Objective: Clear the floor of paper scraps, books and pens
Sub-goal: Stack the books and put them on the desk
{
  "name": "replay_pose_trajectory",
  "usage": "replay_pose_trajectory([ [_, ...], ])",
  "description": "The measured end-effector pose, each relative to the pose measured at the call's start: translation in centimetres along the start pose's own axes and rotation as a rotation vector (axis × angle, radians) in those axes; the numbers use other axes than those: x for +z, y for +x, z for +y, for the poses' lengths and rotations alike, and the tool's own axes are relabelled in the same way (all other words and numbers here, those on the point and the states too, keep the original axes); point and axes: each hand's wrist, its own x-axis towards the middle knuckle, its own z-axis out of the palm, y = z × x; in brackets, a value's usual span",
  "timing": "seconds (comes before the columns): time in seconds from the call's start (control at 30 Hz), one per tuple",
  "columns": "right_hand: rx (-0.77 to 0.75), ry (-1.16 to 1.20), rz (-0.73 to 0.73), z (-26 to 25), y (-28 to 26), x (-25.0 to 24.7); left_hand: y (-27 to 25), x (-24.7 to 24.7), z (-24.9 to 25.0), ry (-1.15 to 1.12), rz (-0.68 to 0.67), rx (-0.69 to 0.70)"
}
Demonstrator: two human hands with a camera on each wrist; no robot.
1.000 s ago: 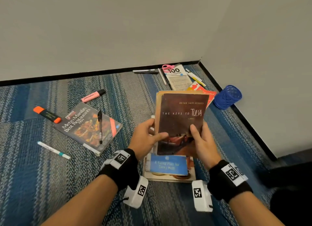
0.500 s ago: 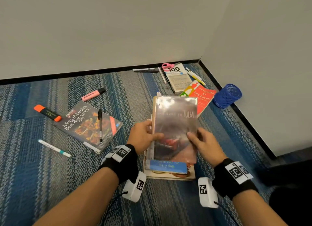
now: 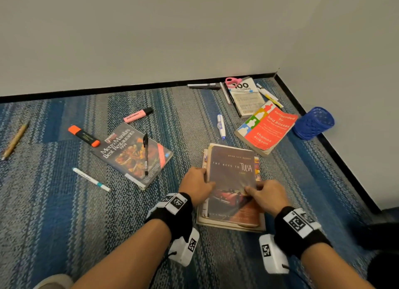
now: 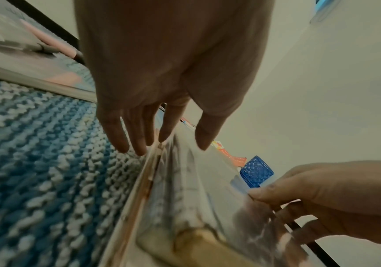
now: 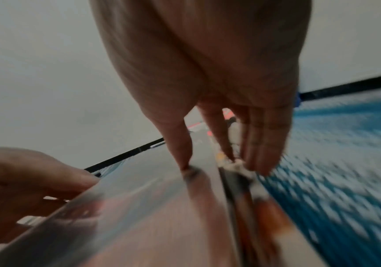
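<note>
A dark paperback, "The Keys to Tulsa", lies flat on top of a small stack of books on the carpet in front of me. My left hand holds its left edge, thumb on the cover. My right hand holds the right edge the same way. In the left wrist view the left hand has its fingers down beside the spine of the paperback. In the right wrist view the right hand pinches the cover's edge.
To the left lie a restaurant guide with a black pen on it, an orange highlighter, a pink highlighter, a white pen and a pencil. A red book, another book, pens and a tipped blue mesh cup fill the corner.
The Tulsa paperback, held upright over the stack a second ago, has been lowered flat onto it, covering the blue booklet. Both hands came down with it.
</note>
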Motion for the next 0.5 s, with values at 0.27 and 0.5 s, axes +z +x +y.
replay_pose_trajectory([
  [0.27, -0.666, -0.390, 0.063, -11.7, 1.2, -3.6, 1.2, -7.3, -5.7, -0.154, 0.568, -0.375],
  [0.5, -0.653, -0.296, -0.267, -22.1, 3.2, 6.8, -0.5, -10.4, -10.2, -0.473, 0.613, -0.746],
])
